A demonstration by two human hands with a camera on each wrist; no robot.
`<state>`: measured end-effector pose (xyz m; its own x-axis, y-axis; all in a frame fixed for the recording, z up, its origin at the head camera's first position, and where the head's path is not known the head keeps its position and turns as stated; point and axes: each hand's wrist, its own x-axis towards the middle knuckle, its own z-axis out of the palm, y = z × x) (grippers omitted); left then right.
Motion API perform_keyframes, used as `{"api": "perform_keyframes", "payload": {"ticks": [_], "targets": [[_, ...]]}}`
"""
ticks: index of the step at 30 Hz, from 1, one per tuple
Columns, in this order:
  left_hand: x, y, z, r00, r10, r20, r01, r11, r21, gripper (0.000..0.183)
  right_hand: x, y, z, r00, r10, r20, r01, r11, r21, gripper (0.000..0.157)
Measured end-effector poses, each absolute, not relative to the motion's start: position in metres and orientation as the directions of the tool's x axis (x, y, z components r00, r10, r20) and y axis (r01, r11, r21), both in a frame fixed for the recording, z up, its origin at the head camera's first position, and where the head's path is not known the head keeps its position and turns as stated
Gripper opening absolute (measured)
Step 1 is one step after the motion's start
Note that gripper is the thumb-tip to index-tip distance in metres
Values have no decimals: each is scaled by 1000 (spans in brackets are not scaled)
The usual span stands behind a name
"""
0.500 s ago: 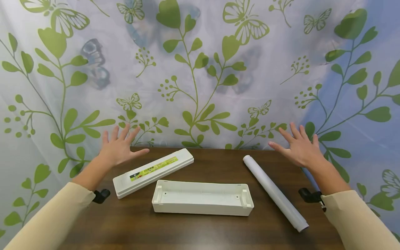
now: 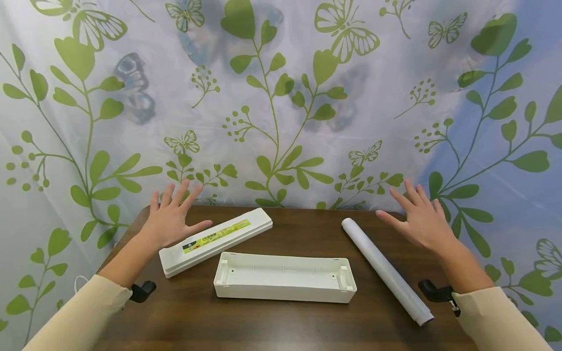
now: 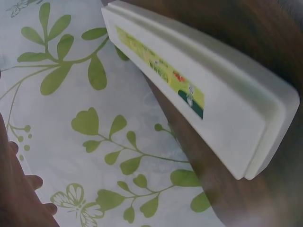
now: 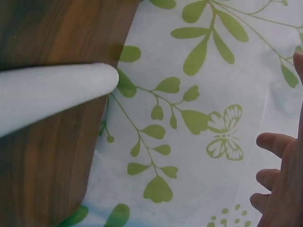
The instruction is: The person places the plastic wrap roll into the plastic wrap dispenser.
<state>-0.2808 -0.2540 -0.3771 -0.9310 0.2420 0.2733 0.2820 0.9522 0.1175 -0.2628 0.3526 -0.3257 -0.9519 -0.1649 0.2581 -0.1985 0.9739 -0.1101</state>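
My left hand (image 2: 170,222) is raised with fingers spread, holding nothing. In the head view it overlaps the far-left end of a long white lid (image 2: 228,233) that bears a yellow-green label. My right hand (image 2: 420,220), also spread and without anything in it, hovers beyond and to the right of a white roll (image 2: 386,270), which looks like plastic wrap and lies slanted. Between them sits a long white open box (image 2: 285,292), its hollow side up and nothing inside. The left wrist view shows the lid (image 3: 227,109) close; the right wrist view shows one end of the roll (image 4: 57,92).
All three things lie on a dark brown wooden table (image 2: 263,329). A curtain (image 2: 290,122) printed with green leaves and butterflies hangs right behind its back edge. A black wrist mount (image 2: 142,291) sits at the left cuff, another mount (image 2: 434,291) at the right.
Both hands have shifted slightly; the left has moved a little right and down, and the right hand a little down. The lid, box and roll stay where they were.
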Motion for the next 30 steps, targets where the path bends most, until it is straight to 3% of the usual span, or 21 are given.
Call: {"api": "perform_keyframes", "payload": {"ticks": [11,23,30], "targets": [[-271,-252,-400,-883,289,370,364,919,151,99,-247,352,-358,-918,-199,343,-274,944,-185,88],[-263,-239,-425,-768,362,528,542,806,236,92,-230,354,-387,-858,-219,465,-377,883,-280,85],[-256,-229,-436,-827,353,438,545,696,468,92,-219,357,-401,-845,-211,491,-401,858,-322,87]]}}
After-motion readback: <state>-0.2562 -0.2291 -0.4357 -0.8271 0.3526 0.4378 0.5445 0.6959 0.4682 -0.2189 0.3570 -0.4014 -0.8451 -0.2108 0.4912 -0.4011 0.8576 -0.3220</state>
